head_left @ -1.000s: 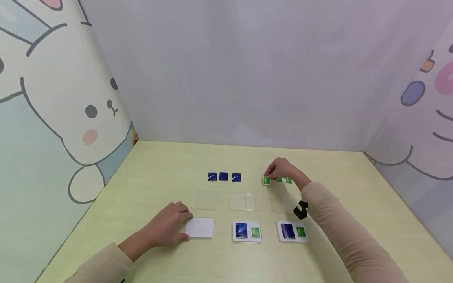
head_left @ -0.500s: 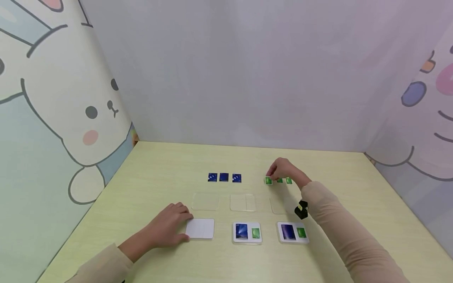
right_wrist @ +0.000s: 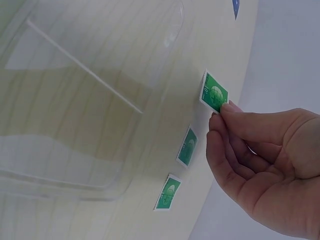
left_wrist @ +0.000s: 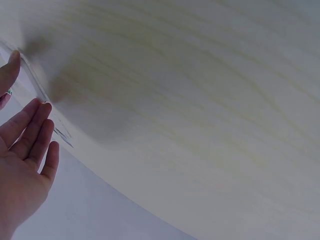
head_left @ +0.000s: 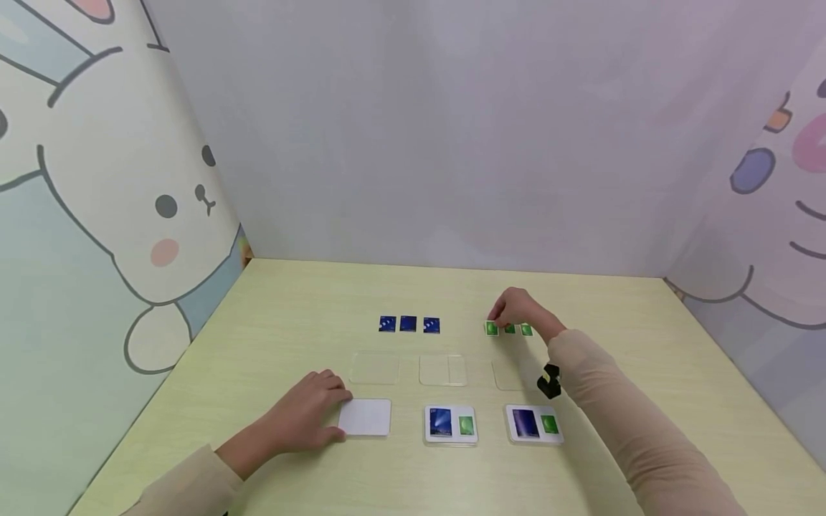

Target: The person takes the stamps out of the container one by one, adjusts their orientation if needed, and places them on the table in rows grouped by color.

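My right hand [head_left: 513, 307] pinches a small green postage stamp [right_wrist: 214, 92] by one corner, between thumb and fingers. That stamp looks slightly raised off the table, beside two more green stamps, one middle [right_wrist: 188, 146] and one end stamp [right_wrist: 167, 192]. Thumb and fingers of my left hand [head_left: 306, 414] hold the left corners of a plain white flat case [head_left: 365, 417]. To its right lie two clear cases with white inserts, a middle case [head_left: 450, 439] and a right-hand case [head_left: 535, 440], each bearing a blue and a green stamp.
Three transparent lids lie in a row behind the cases: a left lid [head_left: 374, 367], a middle lid [head_left: 442, 369] and a right lid [head_left: 513, 374]. Farther back are three dark blue stamps [head_left: 408, 323]. A pale wall [head_left: 439, 143] closes off the table's far edge.
My right hand has shifted the pinched green stamp slightly right, closer to the other two green stamps. My left hand has stayed at the white case.
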Available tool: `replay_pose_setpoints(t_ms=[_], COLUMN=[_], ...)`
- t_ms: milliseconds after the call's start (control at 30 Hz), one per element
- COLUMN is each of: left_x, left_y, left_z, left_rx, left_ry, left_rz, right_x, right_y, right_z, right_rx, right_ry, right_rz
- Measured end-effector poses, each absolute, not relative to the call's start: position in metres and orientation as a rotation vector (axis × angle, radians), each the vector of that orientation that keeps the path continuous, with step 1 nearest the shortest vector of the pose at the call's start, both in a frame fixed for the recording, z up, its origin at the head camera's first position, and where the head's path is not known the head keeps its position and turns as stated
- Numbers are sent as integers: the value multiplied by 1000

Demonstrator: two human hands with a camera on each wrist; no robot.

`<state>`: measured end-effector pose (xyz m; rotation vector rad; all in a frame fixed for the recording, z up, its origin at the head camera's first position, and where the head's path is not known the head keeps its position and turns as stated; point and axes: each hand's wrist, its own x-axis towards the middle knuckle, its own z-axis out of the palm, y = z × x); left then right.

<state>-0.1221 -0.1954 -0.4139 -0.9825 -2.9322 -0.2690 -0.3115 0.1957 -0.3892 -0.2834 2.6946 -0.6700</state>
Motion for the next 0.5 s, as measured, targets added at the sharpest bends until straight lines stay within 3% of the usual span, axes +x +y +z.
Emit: replay_pose_setpoints(t_ms=[500], left_x=[-122], left_y=[-197], left_z=[-414], left_rx=[-998], left_ry=[-2906], left_rz=[-269], right_x=[-313], right_y=[194], right_z=[-389], right_rx=[-286], right_ry=[2752], right_rz=[-557])
